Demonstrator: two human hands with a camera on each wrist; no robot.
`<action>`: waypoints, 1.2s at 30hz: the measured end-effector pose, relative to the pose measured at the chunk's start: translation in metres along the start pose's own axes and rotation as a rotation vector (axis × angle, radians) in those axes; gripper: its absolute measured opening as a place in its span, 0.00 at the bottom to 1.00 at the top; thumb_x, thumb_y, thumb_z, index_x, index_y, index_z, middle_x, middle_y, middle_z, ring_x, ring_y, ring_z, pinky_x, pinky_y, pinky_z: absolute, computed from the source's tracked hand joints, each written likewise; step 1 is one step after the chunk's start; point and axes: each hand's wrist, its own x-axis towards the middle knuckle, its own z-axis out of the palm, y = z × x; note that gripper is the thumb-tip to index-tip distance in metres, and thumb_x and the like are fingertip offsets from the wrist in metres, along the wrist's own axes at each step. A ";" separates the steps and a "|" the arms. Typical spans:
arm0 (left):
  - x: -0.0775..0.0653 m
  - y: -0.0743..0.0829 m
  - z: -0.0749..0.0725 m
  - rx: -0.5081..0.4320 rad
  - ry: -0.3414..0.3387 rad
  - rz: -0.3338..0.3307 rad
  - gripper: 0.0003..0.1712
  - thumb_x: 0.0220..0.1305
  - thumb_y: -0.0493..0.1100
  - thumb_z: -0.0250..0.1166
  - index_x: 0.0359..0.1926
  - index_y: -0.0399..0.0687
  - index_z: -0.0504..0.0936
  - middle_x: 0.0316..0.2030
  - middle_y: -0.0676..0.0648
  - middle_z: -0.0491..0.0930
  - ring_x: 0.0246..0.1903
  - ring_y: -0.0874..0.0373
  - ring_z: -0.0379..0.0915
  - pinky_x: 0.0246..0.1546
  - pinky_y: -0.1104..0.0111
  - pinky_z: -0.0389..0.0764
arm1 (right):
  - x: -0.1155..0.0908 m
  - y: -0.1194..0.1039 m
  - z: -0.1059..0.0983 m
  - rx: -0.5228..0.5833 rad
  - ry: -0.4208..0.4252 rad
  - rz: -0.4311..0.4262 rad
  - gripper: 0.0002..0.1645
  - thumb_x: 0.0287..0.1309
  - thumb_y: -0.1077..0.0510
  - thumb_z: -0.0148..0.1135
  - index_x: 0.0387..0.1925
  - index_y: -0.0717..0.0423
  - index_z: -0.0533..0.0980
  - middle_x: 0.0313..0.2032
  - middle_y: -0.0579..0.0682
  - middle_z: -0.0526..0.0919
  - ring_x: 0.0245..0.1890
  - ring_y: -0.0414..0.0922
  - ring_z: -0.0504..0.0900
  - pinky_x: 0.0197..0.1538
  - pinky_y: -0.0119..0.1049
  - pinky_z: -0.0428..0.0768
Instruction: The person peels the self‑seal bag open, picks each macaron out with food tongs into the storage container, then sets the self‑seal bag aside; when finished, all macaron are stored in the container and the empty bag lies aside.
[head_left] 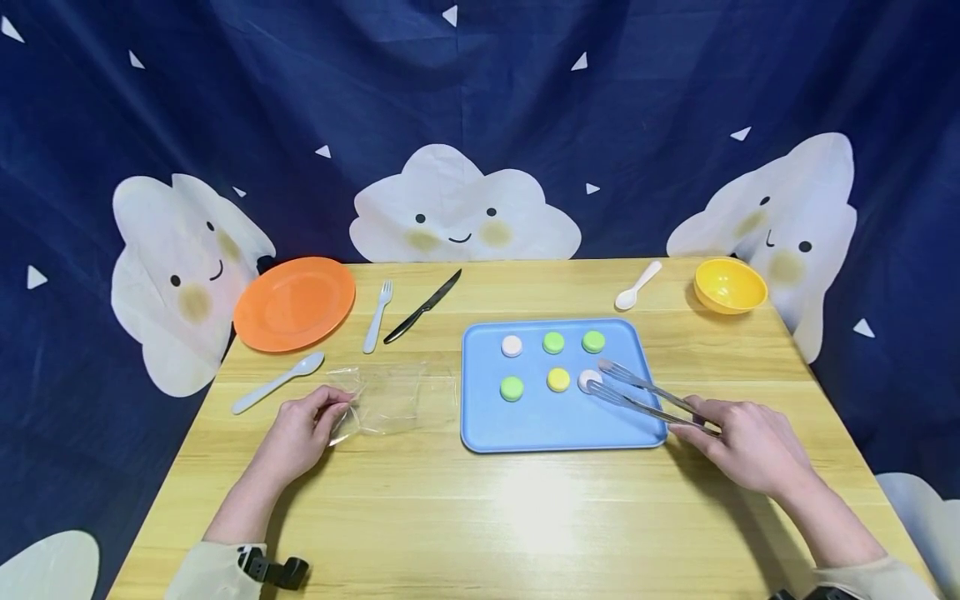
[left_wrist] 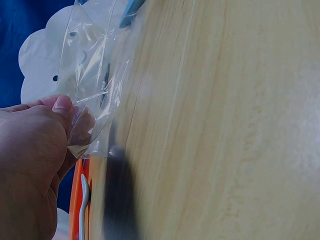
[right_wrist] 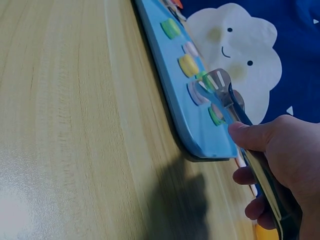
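My left hand (head_left: 303, 429) pinches the near-left end of a clear plastic bag (head_left: 393, 398), which extends rightward over the table. Thumb and fingers close on the film in the left wrist view (left_wrist: 92, 85). My right hand (head_left: 750, 442) grips metal tongs (head_left: 645, 393) whose arms are spread, their tips above the right part of a blue tray (head_left: 495, 429). A pale pinkish macaron (head_left: 588, 381) lies close to the tips; whether they touch it I cannot tell. Also on the tray are a yellow macaron (head_left: 558, 380), another pale one (head_left: 512, 346) and several green macarons (head_left: 553, 342).
At the back left lie an orange plate (head_left: 294, 304), a pale fork (head_left: 378, 317) and a black knife (head_left: 423, 307). A light-blue spoon (head_left: 278, 382) is left of the bag. Behind the tray are a white spoon (head_left: 638, 286) and a yellow bowl (head_left: 730, 286).
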 end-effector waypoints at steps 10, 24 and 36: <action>0.000 -0.001 0.003 0.000 -0.025 0.004 0.10 0.68 0.29 0.71 0.45 0.46 0.87 0.41 0.49 0.90 0.38 0.57 0.85 0.37 0.61 0.85 | -0.002 0.004 -0.002 0.032 0.051 0.065 0.14 0.61 0.42 0.77 0.38 0.41 0.80 0.16 0.32 0.63 0.16 0.35 0.62 0.19 0.37 0.58; 0.001 0.003 0.006 0.030 -0.119 0.010 0.07 0.71 0.33 0.70 0.47 0.47 0.87 0.44 0.50 0.90 0.42 0.53 0.87 0.43 0.52 0.87 | -0.008 0.036 -0.005 0.147 0.099 0.187 0.17 0.65 0.48 0.76 0.45 0.53 0.80 0.27 0.42 0.80 0.21 0.33 0.70 0.23 0.34 0.66; 0.001 0.003 0.009 0.103 -0.180 0.020 0.05 0.71 0.39 0.72 0.46 0.49 0.87 0.49 0.48 0.89 0.50 0.45 0.86 0.52 0.46 0.84 | -0.016 0.058 0.010 0.171 0.040 0.387 0.40 0.67 0.41 0.72 0.56 0.75 0.72 0.36 0.62 0.81 0.40 0.65 0.79 0.42 0.63 0.75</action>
